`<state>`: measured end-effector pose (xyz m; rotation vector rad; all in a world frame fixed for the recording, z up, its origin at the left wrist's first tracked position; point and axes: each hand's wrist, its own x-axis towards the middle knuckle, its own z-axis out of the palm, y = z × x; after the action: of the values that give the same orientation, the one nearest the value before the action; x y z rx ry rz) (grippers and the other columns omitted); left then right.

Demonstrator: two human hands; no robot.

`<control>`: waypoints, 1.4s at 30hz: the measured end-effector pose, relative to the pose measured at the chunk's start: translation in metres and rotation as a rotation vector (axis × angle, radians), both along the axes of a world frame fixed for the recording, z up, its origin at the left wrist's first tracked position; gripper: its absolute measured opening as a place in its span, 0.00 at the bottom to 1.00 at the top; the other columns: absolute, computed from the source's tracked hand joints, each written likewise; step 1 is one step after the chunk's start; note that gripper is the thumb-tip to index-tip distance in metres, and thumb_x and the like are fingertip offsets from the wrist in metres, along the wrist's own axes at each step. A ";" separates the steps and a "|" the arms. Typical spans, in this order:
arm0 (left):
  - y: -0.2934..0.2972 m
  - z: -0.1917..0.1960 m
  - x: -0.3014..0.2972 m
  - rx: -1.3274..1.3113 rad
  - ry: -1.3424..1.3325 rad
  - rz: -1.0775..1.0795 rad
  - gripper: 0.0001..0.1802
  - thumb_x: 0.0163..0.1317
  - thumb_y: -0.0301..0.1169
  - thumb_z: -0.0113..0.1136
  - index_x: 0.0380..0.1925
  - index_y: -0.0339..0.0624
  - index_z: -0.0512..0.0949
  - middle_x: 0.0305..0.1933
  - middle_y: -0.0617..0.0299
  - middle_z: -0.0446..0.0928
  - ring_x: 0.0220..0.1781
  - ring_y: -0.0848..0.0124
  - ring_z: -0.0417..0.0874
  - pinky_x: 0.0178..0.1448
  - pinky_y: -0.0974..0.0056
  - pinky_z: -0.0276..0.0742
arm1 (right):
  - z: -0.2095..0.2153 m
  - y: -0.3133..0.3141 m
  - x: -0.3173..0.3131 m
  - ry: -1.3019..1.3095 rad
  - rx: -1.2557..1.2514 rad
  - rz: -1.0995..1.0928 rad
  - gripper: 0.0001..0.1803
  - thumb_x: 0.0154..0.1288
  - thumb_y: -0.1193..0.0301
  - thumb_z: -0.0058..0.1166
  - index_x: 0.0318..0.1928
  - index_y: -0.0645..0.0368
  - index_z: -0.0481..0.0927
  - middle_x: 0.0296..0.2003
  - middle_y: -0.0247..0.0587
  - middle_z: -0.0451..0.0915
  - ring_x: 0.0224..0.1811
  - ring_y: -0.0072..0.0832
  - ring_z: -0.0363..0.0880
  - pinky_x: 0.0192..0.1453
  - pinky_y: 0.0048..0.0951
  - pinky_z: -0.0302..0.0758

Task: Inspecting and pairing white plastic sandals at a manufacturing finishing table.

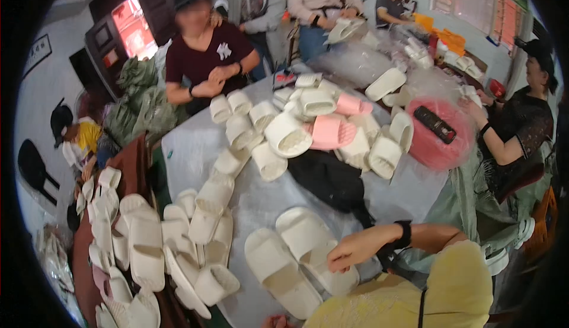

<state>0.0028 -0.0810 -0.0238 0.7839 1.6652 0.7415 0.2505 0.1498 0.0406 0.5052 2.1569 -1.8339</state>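
Two white slide slippers lie side by side on the grey table (261, 200) in front of me. My right hand (351, 250), with a black band on its wrist, reaches in from the right. Its fingers curl over the heel edge of the right slipper (308, 233). The left slipper (278, 271) lies untouched beside it. Only the fingertips of my left hand (274, 321) show at the lower edge, close to the left slipper's near end; what they hold is hidden. My yellow sleeve fills the lower right.
Several white slippers and two pink ones (332, 131) are heaped at the table's far end around a black cloth (329, 180). More white slippers (145, 245) cover a brown surface on the left. Other people work around the table; a pink basin (435, 147) holds a black remote.
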 end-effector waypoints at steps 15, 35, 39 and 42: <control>0.030 -0.021 -0.002 0.031 -0.348 0.280 0.13 0.63 0.32 0.47 0.43 0.35 0.66 0.24 0.62 0.75 0.13 0.81 0.67 0.15 0.77 0.59 | 0.001 -0.015 0.001 0.003 0.143 -0.023 0.12 0.63 0.64 0.45 0.40 0.59 0.73 0.30 0.42 0.77 0.29 0.33 0.76 0.33 0.28 0.70; 0.128 -0.038 0.041 0.215 -1.105 0.636 0.07 0.65 0.31 0.42 0.37 0.43 0.68 0.32 0.67 0.71 0.33 0.77 0.72 0.35 0.74 0.66 | -0.051 -0.043 -0.048 -0.042 -0.716 -0.354 0.28 0.66 0.61 0.42 0.60 0.62 0.54 0.34 0.32 0.73 0.28 0.15 0.69 0.29 0.15 0.65; 0.132 -0.022 0.045 0.171 -0.986 0.647 0.07 0.65 0.29 0.39 0.34 0.44 0.68 0.33 0.68 0.70 0.33 0.77 0.70 0.39 0.70 0.66 | -0.055 -0.043 -0.046 -0.124 -0.884 -0.265 0.26 0.65 0.60 0.43 0.57 0.63 0.57 0.29 0.30 0.71 0.25 0.14 0.66 0.27 0.15 0.63; 0.129 -0.025 0.044 0.145 -0.951 0.608 0.07 0.65 0.30 0.39 0.34 0.45 0.69 0.34 0.68 0.71 0.37 0.76 0.72 0.41 0.69 0.66 | -0.048 -0.054 -0.060 -0.205 -0.807 -0.386 0.23 0.64 0.59 0.44 0.52 0.62 0.61 0.26 0.30 0.70 0.21 0.14 0.65 0.23 0.15 0.60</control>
<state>0.0464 0.0482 -0.0491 -0.0609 0.9472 1.3969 0.1907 0.0955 -0.0077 0.8812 1.0814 -2.4918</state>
